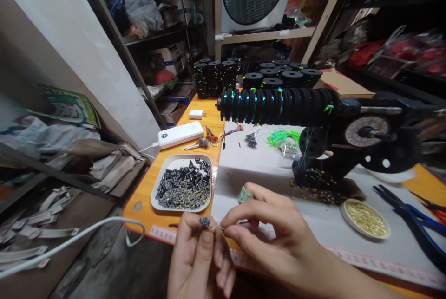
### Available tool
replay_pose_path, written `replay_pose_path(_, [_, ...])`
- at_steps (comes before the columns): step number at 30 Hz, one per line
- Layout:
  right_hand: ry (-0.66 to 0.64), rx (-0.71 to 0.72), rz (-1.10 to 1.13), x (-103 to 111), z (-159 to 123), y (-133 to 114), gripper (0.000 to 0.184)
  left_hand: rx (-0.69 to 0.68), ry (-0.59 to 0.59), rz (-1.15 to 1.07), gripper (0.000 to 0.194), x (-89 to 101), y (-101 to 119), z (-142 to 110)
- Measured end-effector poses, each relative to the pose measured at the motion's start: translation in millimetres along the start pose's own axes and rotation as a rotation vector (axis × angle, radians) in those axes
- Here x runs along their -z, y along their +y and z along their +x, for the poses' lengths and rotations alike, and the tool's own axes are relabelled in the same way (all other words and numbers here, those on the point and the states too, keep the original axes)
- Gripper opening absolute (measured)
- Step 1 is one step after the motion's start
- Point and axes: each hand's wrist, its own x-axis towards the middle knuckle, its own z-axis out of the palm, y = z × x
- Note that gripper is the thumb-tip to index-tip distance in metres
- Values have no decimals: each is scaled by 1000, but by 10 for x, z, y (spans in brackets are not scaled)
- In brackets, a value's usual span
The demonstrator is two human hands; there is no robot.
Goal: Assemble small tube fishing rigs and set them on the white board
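Observation:
My left hand (200, 259) is closed, with the thumb and index finger pinching a small bundle of dark bluish-grey bits (204, 221). Close beside it, my right hand (275, 229) pinches thumb and index finger together at the edge of the left fingers; whatever sits in that pinch is too small to make out. A grey-green clump (244, 194) shows behind the right knuckles, and I cannot tell whether it is held or lies on the table. Just beyond the left hand is a white tray (153, 199) of small dark and grey tube-like pieces (184, 183).
A black machine (362, 150) carries a ribbed black roller (278, 103). At right are a dish of gold bits (365, 219) and blue-handled pliers (411, 220). A white power bank (181, 135), green strands (284, 139) and stacked black spools (282, 74) stand farther back.

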Motion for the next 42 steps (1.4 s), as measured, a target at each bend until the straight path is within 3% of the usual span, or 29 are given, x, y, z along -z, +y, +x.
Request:
replay_pose_path(3, [38, -36, 1, -19, 11, 40, 12, 37, 3, 15, 31, -20, -25, 2])
replay_pose_path(13, [56, -21, 11, -65, -18, 31, 9, -182, 214, 319, 30, -133, -172, -12])
replay_pose_path(22, [-8, 134, -224, -41, 8, 58, 15, -119, 137, 22, 36, -113, 22, 48])
replay_pose_path(28, [-20, 215, -390, -80, -26, 101, 20, -91, 84, 42, 35, -84, 20, 48])
replay_pose_path(42, [8, 285, -441, -73, -8, 84, 17, -28, 101, 64, 45, -111, 31, 55])
